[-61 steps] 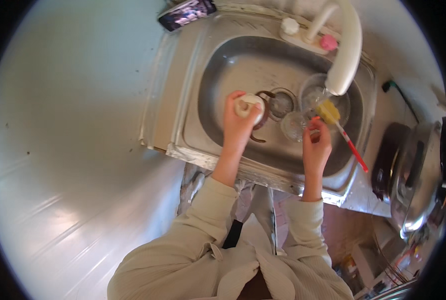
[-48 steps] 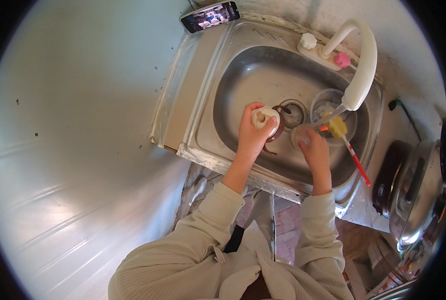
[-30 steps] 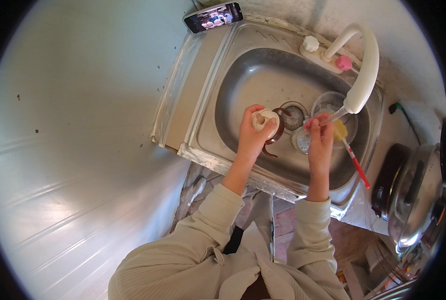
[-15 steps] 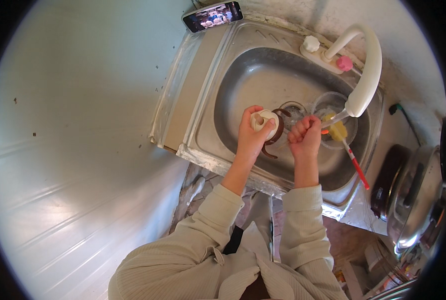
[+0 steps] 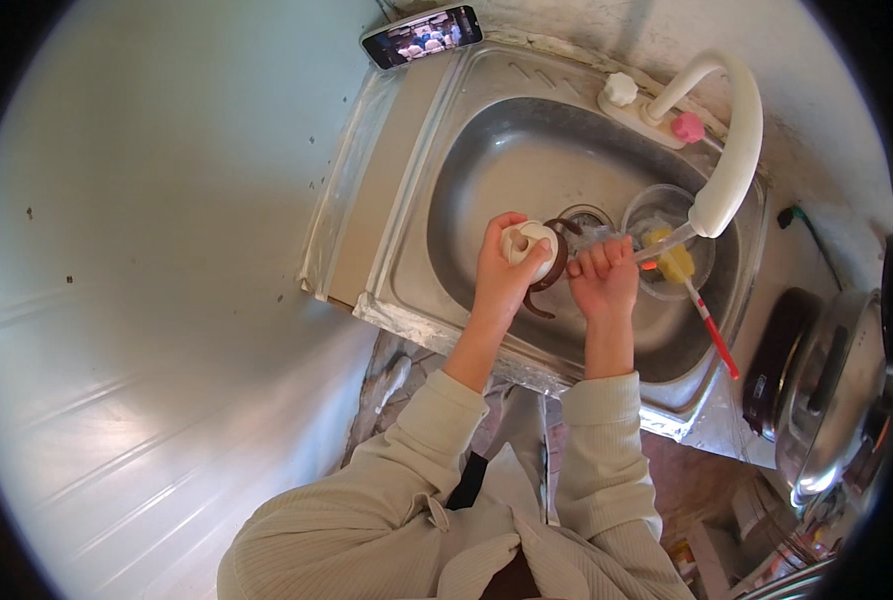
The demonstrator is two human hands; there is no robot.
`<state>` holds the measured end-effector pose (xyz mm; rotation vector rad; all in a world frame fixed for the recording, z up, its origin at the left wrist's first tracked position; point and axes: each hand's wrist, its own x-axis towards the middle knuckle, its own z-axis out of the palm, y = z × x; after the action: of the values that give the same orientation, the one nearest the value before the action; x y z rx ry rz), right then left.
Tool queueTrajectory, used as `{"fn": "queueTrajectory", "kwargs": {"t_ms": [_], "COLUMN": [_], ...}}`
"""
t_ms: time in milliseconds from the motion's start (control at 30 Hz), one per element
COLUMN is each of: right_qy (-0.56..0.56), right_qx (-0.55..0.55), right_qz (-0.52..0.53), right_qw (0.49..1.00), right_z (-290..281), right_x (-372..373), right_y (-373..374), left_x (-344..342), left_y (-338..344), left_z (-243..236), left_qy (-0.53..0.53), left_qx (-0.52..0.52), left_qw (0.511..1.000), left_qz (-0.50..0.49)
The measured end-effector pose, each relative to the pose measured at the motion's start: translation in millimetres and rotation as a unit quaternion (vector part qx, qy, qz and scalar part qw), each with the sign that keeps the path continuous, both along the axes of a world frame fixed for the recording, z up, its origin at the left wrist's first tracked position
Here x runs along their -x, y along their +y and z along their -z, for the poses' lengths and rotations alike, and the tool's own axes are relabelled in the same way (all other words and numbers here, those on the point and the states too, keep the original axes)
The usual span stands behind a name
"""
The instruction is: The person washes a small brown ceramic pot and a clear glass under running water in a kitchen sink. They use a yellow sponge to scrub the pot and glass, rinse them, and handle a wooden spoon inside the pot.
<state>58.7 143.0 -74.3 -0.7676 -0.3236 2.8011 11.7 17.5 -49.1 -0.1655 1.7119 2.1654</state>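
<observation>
My left hand [image 5: 499,268] grips a white round lid [image 5: 523,242] with a brown two-handled ring [image 5: 556,258] around it, over the sink basin [image 5: 506,160]. Just right of it my right hand [image 5: 606,282] is closed with curled fingers under the water stream [image 5: 656,242] from the white curved tap [image 5: 732,150]; whether something small is inside, I cannot make out. A clear bowl [image 5: 641,200] at the basin's right holds a yellow sponge brush [image 5: 676,262] with a red-and-white handle. The drain [image 5: 584,217] is partly hidden by water and my hands.
A phone [image 5: 421,38] with a lit screen leans at the back left. Tap knobs, white [image 5: 620,89] and pink [image 5: 687,126], sit behind the basin. A steel lidded pot [image 5: 816,400] and a dark appliance [image 5: 776,360] stand to the right. A pale panel [image 5: 166,250] borders the left.
My right hand has shifted left toward the lid and turned, its fingers curling in the water. My left hand keeps its grip on the lid.
</observation>
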Motion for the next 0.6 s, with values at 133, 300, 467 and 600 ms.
{"fn": "queueTrajectory", "kwargs": {"t_ms": [133, 300, 467, 600], "right_qy": [-0.133, -0.152, -0.084, -0.041], "right_qx": [0.036, 0.032, 0.035, 0.072], "right_qz": [0.011, 0.045, 0.014, -0.009], "right_qw": [0.99, 0.987, 0.996, 0.996], "right_z": [-35, -3, -7, -11], "right_x": [15, 10, 8, 9], "right_y": [-3, 8, 5, 7], "left_x": [2, 13, 22, 21], "left_y": [-4, -10, -19, -21], "left_z": [2, -3, -10, -9], "left_qy": [-0.003, -0.001, -0.008, -0.012], "left_qx": [0.007, 0.001, -0.027, -0.03], "left_qw": [1.0, 0.999, 0.998, 0.998], "left_qz": [-0.001, -0.033, -0.05, -0.045]}}
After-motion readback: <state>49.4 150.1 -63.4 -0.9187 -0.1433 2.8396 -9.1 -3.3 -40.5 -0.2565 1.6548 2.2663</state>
